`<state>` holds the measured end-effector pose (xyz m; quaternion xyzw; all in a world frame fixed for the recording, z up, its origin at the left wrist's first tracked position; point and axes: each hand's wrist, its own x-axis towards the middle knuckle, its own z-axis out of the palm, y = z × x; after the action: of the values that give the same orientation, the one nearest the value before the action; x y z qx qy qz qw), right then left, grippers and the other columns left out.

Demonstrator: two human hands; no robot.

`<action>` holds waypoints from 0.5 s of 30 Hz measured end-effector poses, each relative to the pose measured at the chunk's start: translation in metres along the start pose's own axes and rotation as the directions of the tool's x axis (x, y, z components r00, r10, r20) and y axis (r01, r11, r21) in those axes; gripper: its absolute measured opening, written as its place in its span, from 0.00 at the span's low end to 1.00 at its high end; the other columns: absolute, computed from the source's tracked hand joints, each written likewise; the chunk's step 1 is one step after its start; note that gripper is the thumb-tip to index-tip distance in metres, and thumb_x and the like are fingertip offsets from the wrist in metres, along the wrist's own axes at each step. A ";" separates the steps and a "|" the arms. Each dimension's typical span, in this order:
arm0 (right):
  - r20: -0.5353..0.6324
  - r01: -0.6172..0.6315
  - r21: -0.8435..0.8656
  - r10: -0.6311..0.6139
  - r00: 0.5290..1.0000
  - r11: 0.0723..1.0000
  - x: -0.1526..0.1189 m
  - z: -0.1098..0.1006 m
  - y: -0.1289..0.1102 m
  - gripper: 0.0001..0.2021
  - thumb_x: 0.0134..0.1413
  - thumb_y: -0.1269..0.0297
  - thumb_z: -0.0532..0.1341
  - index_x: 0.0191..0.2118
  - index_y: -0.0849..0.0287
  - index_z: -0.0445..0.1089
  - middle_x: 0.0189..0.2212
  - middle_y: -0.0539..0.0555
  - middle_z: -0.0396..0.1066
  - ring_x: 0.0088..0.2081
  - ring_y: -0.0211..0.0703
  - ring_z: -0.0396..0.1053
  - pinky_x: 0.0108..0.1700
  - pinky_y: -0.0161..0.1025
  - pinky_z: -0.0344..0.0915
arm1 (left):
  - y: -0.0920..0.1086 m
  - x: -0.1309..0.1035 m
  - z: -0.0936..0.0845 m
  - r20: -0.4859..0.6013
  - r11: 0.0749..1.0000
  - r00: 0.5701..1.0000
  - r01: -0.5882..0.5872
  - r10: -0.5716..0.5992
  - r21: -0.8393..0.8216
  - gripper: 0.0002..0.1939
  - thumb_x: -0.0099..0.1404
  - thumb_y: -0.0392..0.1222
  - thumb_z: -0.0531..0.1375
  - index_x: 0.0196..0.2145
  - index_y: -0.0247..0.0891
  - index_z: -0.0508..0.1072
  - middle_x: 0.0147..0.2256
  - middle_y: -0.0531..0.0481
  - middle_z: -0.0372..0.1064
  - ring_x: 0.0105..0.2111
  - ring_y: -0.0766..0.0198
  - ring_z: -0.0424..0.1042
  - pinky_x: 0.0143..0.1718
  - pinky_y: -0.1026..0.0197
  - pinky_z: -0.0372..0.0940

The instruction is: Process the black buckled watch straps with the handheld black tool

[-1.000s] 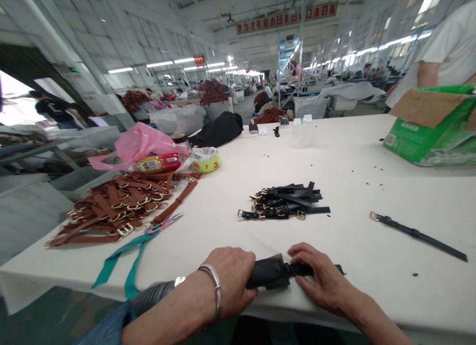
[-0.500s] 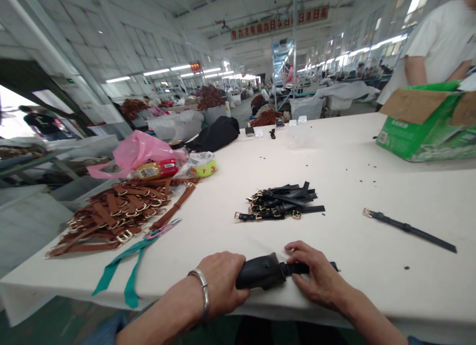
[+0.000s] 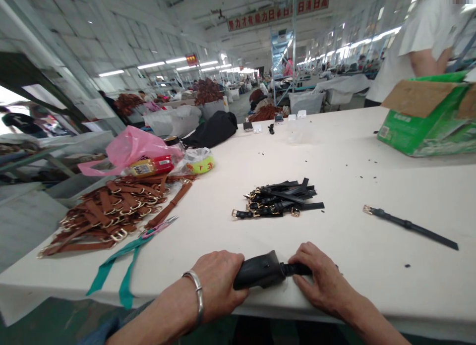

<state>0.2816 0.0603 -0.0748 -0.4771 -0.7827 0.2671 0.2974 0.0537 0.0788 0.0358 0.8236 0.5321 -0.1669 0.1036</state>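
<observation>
My left hand (image 3: 221,280), with a silver bangle at the wrist, is wrapped round a black handheld tool (image 3: 258,270) near the table's front edge. Against the tool's right end lies a short black strap (image 3: 297,269), pinched between the thumb and fingers of my right hand (image 3: 320,275); most of its far end is hidden under that hand. Beyond both hands is a pile of black straps (image 3: 282,199) with gold buckles. One separate black strap (image 3: 412,227) lies to the right.
Brown straps (image 3: 107,211) are heaped on the left, beside scissors (image 3: 159,227) with a teal ribbon (image 3: 115,263). Behind them are a pink bag (image 3: 130,149) and a black cloth (image 3: 213,129). A green box (image 3: 416,129) stands back right, near a person in white (image 3: 420,52).
The fingers of my right hand have closed further over the strap and cover more of it. The view has shifted slightly. The person behind the box has moved their arms.
</observation>
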 end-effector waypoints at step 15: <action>-0.009 -0.022 0.009 0.022 1.000 1.000 0.000 -0.001 0.000 0.11 0.41 0.76 0.57 0.33 0.56 0.66 0.30 0.52 0.61 0.36 0.43 0.60 0.37 0.40 0.58 | -0.002 -0.009 -0.001 0.064 0.996 0.996 0.069 -0.065 -0.052 0.13 0.52 0.48 0.52 0.33 0.42 0.69 0.32 0.46 0.70 0.33 0.55 0.69 0.33 0.58 0.62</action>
<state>0.2821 0.0606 -0.0745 -0.4858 -0.7747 0.2716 0.3001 0.0488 0.0725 0.0402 0.7966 0.5602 -0.1814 0.1368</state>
